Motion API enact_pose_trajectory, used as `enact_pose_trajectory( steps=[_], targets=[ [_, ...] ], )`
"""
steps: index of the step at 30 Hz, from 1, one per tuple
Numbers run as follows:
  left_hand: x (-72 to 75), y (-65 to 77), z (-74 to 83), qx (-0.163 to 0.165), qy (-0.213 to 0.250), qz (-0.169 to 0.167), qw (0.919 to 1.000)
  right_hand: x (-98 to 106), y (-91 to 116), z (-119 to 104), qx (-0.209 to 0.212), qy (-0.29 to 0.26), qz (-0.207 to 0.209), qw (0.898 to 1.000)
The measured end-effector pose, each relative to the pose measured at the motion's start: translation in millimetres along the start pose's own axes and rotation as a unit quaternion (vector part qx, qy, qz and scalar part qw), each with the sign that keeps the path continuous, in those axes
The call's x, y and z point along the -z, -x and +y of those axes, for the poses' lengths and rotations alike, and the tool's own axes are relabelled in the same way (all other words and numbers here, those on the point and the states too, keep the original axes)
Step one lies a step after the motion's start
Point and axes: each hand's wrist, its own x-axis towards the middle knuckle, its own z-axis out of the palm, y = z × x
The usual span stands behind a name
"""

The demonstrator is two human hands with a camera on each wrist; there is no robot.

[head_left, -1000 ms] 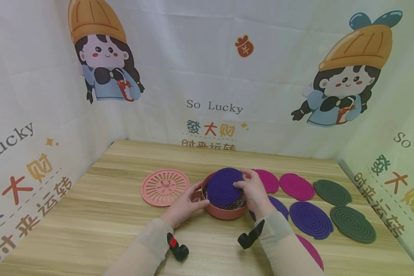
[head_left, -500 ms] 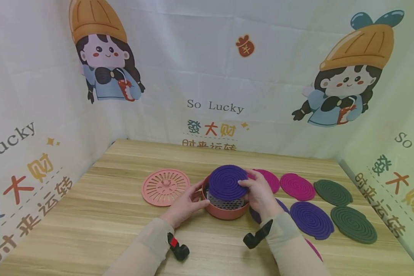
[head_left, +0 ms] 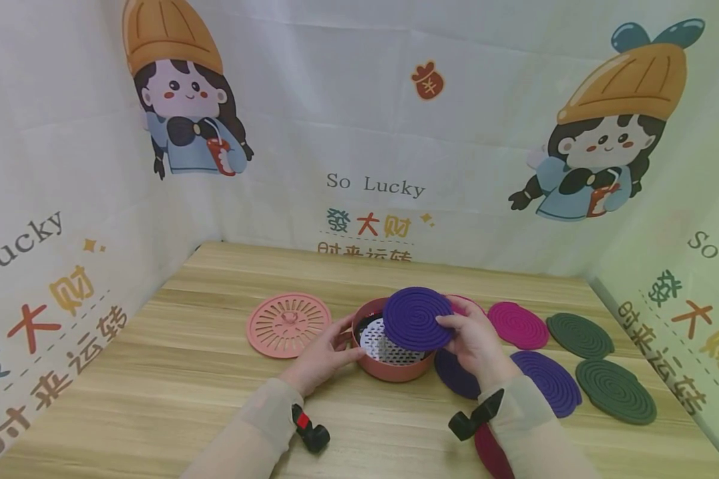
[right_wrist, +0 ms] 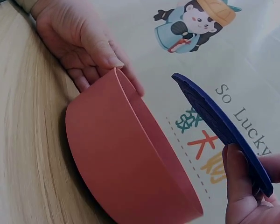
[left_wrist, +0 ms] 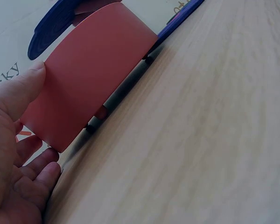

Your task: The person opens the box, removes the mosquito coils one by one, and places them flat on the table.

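My right hand [head_left: 476, 339] pinches a purple mosquito coil [head_left: 416, 319] by its right edge, thumb on one face and fingers on the other. In the right wrist view the coil [right_wrist: 224, 126] is tilted and apart from the rim of the round coral mosquito coil box [right_wrist: 126, 154]. Inside the box [head_left: 395, 371] lies a perforated metal plate [head_left: 389, 344], partly hidden behind the coil. My left hand [head_left: 326, 349] holds the box at its left side. In the left wrist view its thumb is at the upper edge and its fingers are near the bottom edge.
Left of the box lies a slotted pink lid [head_left: 289, 324]. Several coils are spread to the right: magenta [head_left: 518, 324], purple [head_left: 551, 386] and green [head_left: 616, 389]. Another magenta coil [head_left: 491, 452] is partly under the right forearm. Printed cloth walls [head_left: 287, 80] enclose the wooden table [head_left: 156, 399].
The right hand has lifted the purple coil away from the box opening and moved it to the right, uncovering more of the metal plate. The left hand has stayed at the box.
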Motion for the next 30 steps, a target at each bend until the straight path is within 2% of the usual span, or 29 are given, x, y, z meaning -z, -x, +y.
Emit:
enact_pose_trajectory(
  steps=[9, 22, 30],
  targets=[
    [0.3, -0.9, 0.9, 0.003, -0.012, 0.01, 0.9999, 22, 13, -10, -0.01, 0.004, -0.006, 1.0],
    [0.6, -1.7, -0.4, 0.006, -0.016, 0.005, 0.9998, 56, 25, -15, -0.015, 0.004, -0.007, 1.0],
    [0.7, -2.2, -1.6, 0.003, -0.024, 0.008, 0.9997, 77, 30, -17, -0.016, 0.007, 0.009, 1.0]
  ],
)
